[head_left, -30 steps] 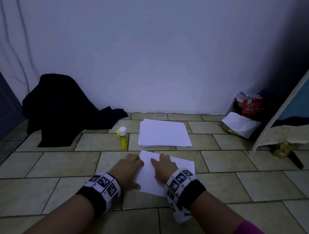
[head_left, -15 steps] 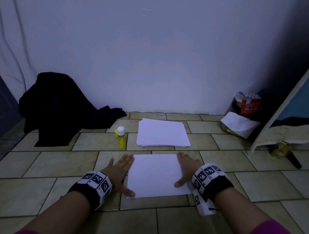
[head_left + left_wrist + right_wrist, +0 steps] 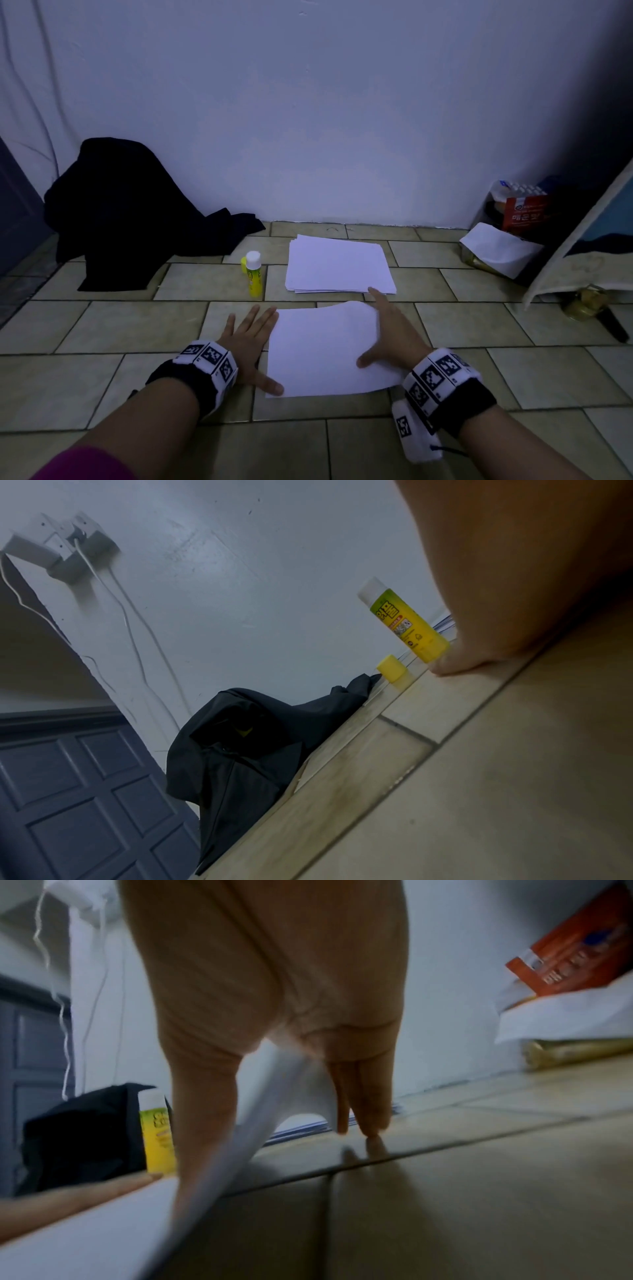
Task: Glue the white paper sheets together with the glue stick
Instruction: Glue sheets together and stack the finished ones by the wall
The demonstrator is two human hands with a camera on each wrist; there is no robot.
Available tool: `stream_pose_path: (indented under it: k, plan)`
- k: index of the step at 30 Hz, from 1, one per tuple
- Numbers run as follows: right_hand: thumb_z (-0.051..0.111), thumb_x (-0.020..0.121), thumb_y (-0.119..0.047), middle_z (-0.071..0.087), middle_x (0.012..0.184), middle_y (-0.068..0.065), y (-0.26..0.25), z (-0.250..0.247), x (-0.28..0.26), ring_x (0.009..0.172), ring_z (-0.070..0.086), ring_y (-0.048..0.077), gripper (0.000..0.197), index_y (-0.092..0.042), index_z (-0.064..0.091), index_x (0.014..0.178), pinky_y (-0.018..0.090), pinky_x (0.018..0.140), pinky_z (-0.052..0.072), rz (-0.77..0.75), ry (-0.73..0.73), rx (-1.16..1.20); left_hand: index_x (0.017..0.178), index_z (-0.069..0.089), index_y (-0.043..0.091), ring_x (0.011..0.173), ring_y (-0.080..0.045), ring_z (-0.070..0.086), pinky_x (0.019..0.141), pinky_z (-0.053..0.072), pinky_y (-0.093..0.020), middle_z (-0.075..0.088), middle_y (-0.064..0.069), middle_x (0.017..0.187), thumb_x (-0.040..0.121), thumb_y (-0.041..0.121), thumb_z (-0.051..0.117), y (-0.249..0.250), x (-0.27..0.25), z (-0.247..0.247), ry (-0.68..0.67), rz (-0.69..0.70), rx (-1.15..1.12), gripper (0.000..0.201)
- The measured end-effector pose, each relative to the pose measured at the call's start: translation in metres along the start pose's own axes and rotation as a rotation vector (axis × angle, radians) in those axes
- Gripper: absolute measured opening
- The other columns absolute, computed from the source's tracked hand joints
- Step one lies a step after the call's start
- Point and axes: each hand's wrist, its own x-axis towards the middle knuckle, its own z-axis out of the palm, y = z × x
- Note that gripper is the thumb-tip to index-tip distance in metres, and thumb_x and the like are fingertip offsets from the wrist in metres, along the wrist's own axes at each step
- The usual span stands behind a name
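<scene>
A single white paper sheet [image 3: 322,349] lies on the tiled floor between my hands. My left hand [image 3: 246,342] lies flat and spread on the floor at the sheet's left edge, its thumb touching the near left corner. My right hand [image 3: 390,332] pinches the sheet's right edge, thumb on top and fingers beneath. In the right wrist view that edge of the sheet [image 3: 260,1123] is raised and curved. Beyond it lies a stack of white sheets [image 3: 339,265]. The yellow glue stick [image 3: 254,274] with a white top stands upright left of the stack, a small yellow cap [image 3: 392,669] beside it.
A black cloth heap [image 3: 120,219] lies against the wall at the back left, near a dark door [image 3: 68,791]. At the right are a red box [image 3: 524,212], a white wrapper [image 3: 500,250], a leaning board [image 3: 582,240] and a brass object [image 3: 585,301].
Both hands slid outward from the sheet's middle to its side edges. The right hand has now taken the right edge and raised it off the floor.
</scene>
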Motion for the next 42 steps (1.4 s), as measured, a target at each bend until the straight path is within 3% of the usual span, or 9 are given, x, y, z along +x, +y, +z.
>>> stream_pose_path:
  k: [5,10,14,21,26,30,34,39,42]
  plan:
    - [0.084,0.064,-0.014,0.046,0.122,0.003,0.01,0.007,-0.011,0.105,0.045,0.016,0.063,-0.031,0.052,0.116,0.022,0.071,0.035,0.011,0.096,0.193,0.146,-0.03,0.018,0.133,-0.013,-0.037,0.111,-0.019,-0.051,-0.036,0.007,0.152,0.007,0.104,0.012,-0.001,0.0,0.0,0.002,-0.003,-0.011,0.169]
    - [0.078,0.073,-0.009,0.06,0.11,-0.007,0.019,-0.001,-0.012,0.106,0.055,0.012,0.032,-0.029,0.07,0.096,0.016,0.081,0.038,-0.017,0.002,0.182,0.146,-0.03,0.017,0.142,-0.019,-0.03,0.111,-0.018,-0.052,-0.035,0.004,0.154,0.006,0.103,0.007,0.001,0.0,-0.001,-0.019,-0.017,-0.02,0.168]
    - [0.075,0.074,-0.001,0.061,0.107,-0.005,0.023,-0.036,-0.006,0.098,0.054,0.009,0.035,-0.024,0.072,0.099,0.014,0.074,0.038,-0.014,0.094,0.185,0.146,-0.029,0.017,0.143,-0.019,-0.03,0.112,-0.016,-0.053,-0.034,0.002,0.154,0.006,0.103,0.001,0.002,0.001,-0.002,-0.018,-0.03,-0.015,0.168]
    - [0.073,0.077,0.003,0.064,0.116,-0.004,0.013,-0.09,0.026,0.102,0.059,0.011,0.038,-0.03,0.07,0.096,0.033,0.098,0.043,-0.144,0.16,0.491,0.147,-0.029,0.019,0.142,-0.02,-0.03,0.112,-0.016,-0.053,-0.034,0.003,0.154,0.006,0.104,0.005,-0.001,0.004,-0.004,-0.044,-0.028,-0.02,0.168]
    - [0.072,0.075,0.004,0.07,0.106,0.004,0.002,-0.093,0.057,0.086,0.069,0.02,0.034,-0.025,0.072,0.094,0.036,0.082,0.056,-0.146,-0.09,0.658,0.147,-0.028,0.02,0.142,-0.019,-0.03,0.112,-0.017,-0.053,-0.033,0.005,0.155,0.006,0.104,0.003,-0.001,0.003,-0.002,-0.028,-0.02,-0.028,0.167]
    - [0.095,0.038,-0.034,0.073,0.102,-0.001,0.005,-0.09,0.069,0.088,0.07,0.018,0.065,-0.02,0.073,0.097,0.027,0.071,0.057,-0.222,-0.281,0.712,0.147,-0.029,0.021,0.142,-0.018,-0.03,0.111,-0.018,-0.051,-0.033,0.005,0.155,0.008,0.104,0.004,-0.003,0.004,0.0,-0.02,-0.017,-0.038,0.165]
    - [0.097,0.015,-0.039,0.075,0.09,-0.003,0.012,-0.086,0.086,0.078,0.071,0.013,0.094,-0.019,0.065,0.101,0.025,0.065,0.058,-0.204,-0.101,1.011,0.147,-0.028,0.021,0.142,-0.018,-0.031,0.111,-0.019,-0.051,-0.034,0.006,0.154,0.01,0.104,0.005,-0.005,0.004,0.001,-0.018,-0.005,-0.046,0.163]
    - [0.075,0.077,-0.002,0.065,0.119,0.014,0.026,-0.079,0.12,0.081,0.066,0.016,0.04,-0.019,0.064,0.111,0.022,0.073,0.055,-0.017,0.127,0.878,0.147,-0.028,0.023,0.139,-0.015,-0.034,0.111,-0.019,-0.051,-0.035,0.008,0.153,0.011,0.103,0.007,-0.005,0.004,-0.001,-0.027,-0.001,-0.047,0.162]
    - [0.066,0.085,0.001,0.065,0.102,0.011,0.037,-0.07,0.136,0.069,0.054,0.015,0.038,-0.011,0.063,0.121,0.01,0.056,0.044,0.102,0.208,0.522,0.147,-0.028,0.023,0.129,-0.008,-0.039,0.111,-0.02,-0.051,-0.036,0.009,0.152,0.013,0.103,0.008,-0.006,0.004,0.0,-0.02,0.0,-0.043,0.16]
